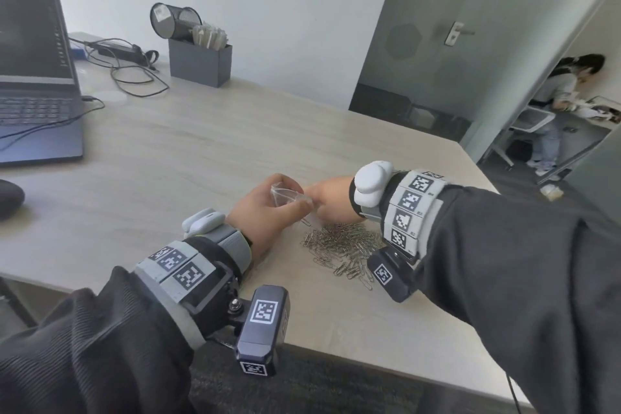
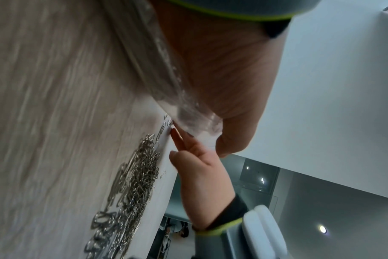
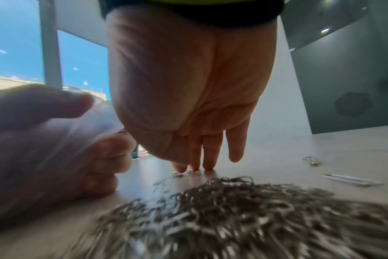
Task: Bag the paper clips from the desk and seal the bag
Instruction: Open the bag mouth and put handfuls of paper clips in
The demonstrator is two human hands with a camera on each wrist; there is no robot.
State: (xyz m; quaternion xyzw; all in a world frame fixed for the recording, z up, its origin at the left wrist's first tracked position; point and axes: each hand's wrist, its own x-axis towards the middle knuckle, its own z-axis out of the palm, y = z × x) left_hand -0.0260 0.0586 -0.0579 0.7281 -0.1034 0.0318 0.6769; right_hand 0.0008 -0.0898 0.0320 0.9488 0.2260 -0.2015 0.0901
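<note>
A heap of silver paper clips (image 1: 342, 245) lies on the pale wooden desk (image 1: 201, 151) between my wrists; it is blurred in the right wrist view (image 3: 233, 210) and seen side-on in the left wrist view (image 2: 135, 175). My left hand (image 1: 268, 208) pinches a small clear plastic bag (image 1: 289, 195) just above the desk, left of the heap; the bag (image 2: 166, 70) hangs along the palm. My right hand (image 1: 331, 195) reaches past the heap with straight fingers (image 3: 208, 157), tips on the desk beside a few stray clips (image 3: 177, 173), close to the bag (image 3: 95, 119).
A laptop (image 1: 33, 77) and a dark mouse (image 1: 10, 198) sit at the left. A grey organiser box (image 1: 200, 64), a tipped mesh cup (image 1: 174, 20) and cables (image 1: 127, 74) stand at the back. Loose clips (image 3: 352, 180) lie to the right. A person (image 1: 554, 111) stands beyond the doorway.
</note>
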